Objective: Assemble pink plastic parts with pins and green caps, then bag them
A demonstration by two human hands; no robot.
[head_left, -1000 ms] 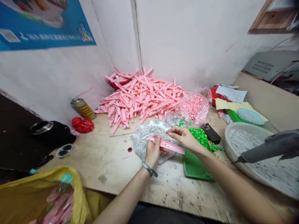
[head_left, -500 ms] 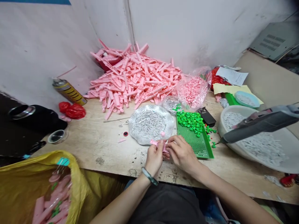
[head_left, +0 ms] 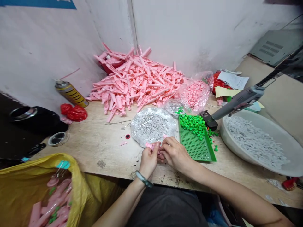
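My left hand (head_left: 149, 159) and my right hand (head_left: 175, 154) meet near the table's front edge. Both pinch a pink plastic piece (head_left: 150, 145), and my fingers hide most of it. Just beyond them lies a crinkled silver-clear bag (head_left: 152, 126) holding small white parts. To the right of my right hand is a green perforated tray (head_left: 195, 148), with bright green plastic parts (head_left: 193, 124) heaped at its far end. A large pile of pink plastic strips (head_left: 134, 80) lies against the wall.
A grey hot-glue-gun-like tool (head_left: 239, 101) hangs over a white basin of pale parts (head_left: 258, 142) at right. A yellow bag of pink pieces (head_left: 40, 195) sits at front left. A spray can (head_left: 71, 94), red plastic bag (head_left: 74, 113), and clear bag of pink pieces (head_left: 195, 94) stand behind.
My hands have drawn toward the table's front edge, and the long pink strip now shows only as a small piece between them. The grey tool has risen and swung away from the basin.
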